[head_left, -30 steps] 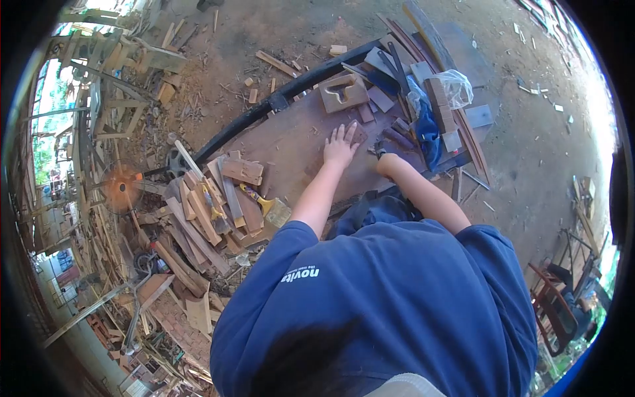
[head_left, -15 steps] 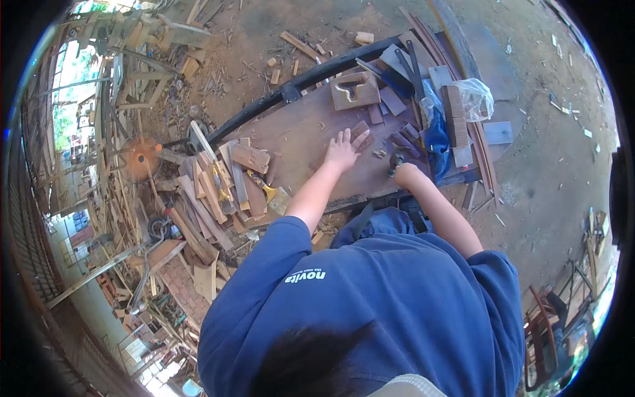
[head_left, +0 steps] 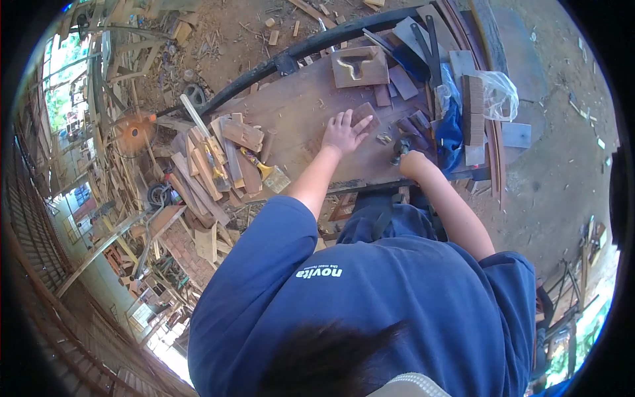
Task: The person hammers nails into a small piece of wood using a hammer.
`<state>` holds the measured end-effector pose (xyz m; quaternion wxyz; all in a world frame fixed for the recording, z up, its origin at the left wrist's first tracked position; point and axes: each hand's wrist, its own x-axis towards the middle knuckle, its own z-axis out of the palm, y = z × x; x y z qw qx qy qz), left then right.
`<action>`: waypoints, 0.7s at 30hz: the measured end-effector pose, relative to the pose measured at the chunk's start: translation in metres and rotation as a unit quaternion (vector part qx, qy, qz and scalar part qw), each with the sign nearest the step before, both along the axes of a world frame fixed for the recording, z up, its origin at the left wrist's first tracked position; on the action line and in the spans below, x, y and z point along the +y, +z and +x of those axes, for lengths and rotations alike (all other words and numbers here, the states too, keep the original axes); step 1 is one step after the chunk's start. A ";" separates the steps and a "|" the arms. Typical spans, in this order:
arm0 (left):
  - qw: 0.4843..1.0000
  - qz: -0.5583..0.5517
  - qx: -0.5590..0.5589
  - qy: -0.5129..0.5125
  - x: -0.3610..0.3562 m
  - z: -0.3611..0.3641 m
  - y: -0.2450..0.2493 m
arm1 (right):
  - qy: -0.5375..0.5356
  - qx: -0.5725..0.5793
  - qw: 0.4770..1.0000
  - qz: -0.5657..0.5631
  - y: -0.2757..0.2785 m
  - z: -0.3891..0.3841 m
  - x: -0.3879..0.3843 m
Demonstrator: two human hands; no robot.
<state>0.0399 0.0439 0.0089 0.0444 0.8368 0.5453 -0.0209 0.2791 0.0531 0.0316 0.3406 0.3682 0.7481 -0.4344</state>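
My left hand [head_left: 344,134] lies flat on the workbench [head_left: 291,109], fingers spread. Its fingertips touch a small reddish-brown wooden block [head_left: 366,116]. To the right, my right hand [head_left: 413,163] is closed around a dark tool with a rounded head [head_left: 401,147]; its exact kind is hard to make out. Between the hands sits a small pale, yellowish object [head_left: 383,138], too small to name. Several dark wooden pieces [head_left: 415,128] lie just beyond my right hand.
A wooden block with a T-shaped cutout [head_left: 360,67] stands at the back. Blue cloth [head_left: 450,135], a clear plastic bag [head_left: 497,96] and long strips [head_left: 495,165] fill the right end. Scrap wood [head_left: 241,135] and a yellow-handled brush [head_left: 268,172] crowd the left.
The whole view has shifted slightly with the head. My left hand stays at the wooden block, and my right hand keeps its grip on the dark tool.
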 end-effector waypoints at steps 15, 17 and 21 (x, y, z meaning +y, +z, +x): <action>0.966 -0.014 -0.099 0.238 0.135 0.034 0.032 | 0.007 0.059 0.998 -0.001 -0.022 0.013 0.000; 0.945 -0.053 -0.071 0.315 0.152 0.043 0.033 | 0.032 0.072 0.997 0.001 -0.037 0.015 -0.003; 0.938 -0.034 -0.041 0.341 0.158 0.047 0.019 | -0.061 0.036 0.995 -0.076 -0.012 0.019 0.007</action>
